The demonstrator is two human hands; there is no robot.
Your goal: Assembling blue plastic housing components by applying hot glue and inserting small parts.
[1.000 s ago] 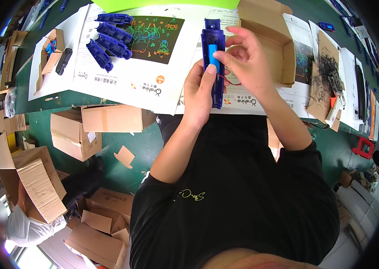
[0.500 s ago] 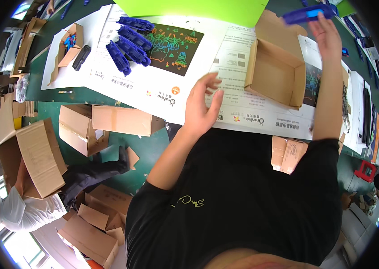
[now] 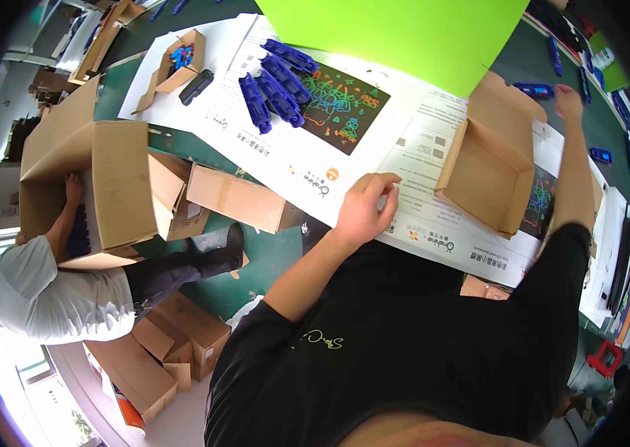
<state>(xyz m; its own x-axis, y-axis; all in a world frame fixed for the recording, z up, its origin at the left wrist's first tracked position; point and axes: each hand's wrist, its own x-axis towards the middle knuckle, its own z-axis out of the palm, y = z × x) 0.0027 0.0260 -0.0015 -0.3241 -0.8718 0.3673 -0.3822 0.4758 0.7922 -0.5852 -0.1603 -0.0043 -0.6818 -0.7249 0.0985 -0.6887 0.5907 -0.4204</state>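
My right hand (image 3: 569,104) is stretched out to the far right, its fingers closed at the end of a dark-blue plastic piece (image 3: 535,90); the fingertips are too small to make out. My left hand (image 3: 366,212) hovers over the printed white sheets (image 3: 423,190) near the front edge, thumb apart from loosely bent fingers and nothing seen in it. Between the hands, slightly beyond, lies an open brown cardboard box (image 3: 488,175), its lid folded back. Several dark-blue plastic pieces (image 3: 278,86) are fanned across a sheet with a black picture (image 3: 352,112).
A bright green board (image 3: 397,37) spans the back. At left lie a small carton (image 3: 181,63) of blue parts and a black piece (image 3: 196,87). Cartons (image 3: 237,195) stand off the front left edge. Another person (image 3: 62,290) reaches into a big carton (image 3: 123,182).
My view has turned, shifting the table contents right and downward. My right hand has lowered with the blue piece. My left hand's fingers have bent inward. The other person's arm now shows inside the carton.
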